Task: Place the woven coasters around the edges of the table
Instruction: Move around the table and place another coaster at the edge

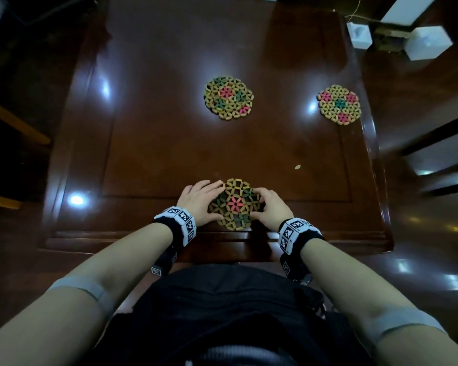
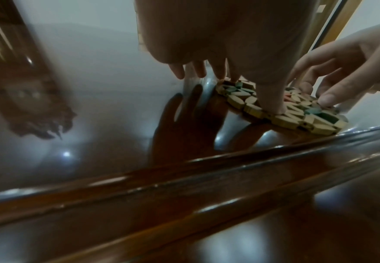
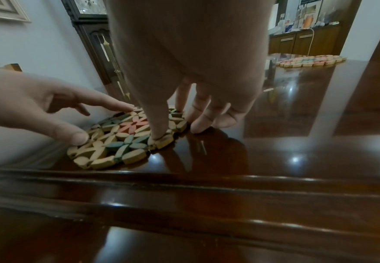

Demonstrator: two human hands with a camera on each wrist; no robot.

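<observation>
A round woven coaster (image 1: 234, 204) of tan, green and red beads lies flat on the dark wooden table (image 1: 222, 237), close to its near edge. My left hand (image 1: 200, 200) touches its left side: the thumb (image 2: 272, 103) presses on top and straight fingers reach its far rim. My right hand (image 1: 269, 204) rests on its right side, with the thumb (image 3: 159, 131) on a rim bead and the other fingertips on the coaster and the table beside it. A second coaster (image 1: 228, 97) lies mid-table. A third coaster (image 1: 339, 104) sits by the right edge.
One loose tan bead (image 1: 297, 167) lies on the table right of centre. A dark chair (image 1: 434, 159) stands at the right side. White boxes (image 1: 426, 44) sit on the floor beyond the far right corner. Yellow wooden furniture (image 1: 11, 120) is off to the left.
</observation>
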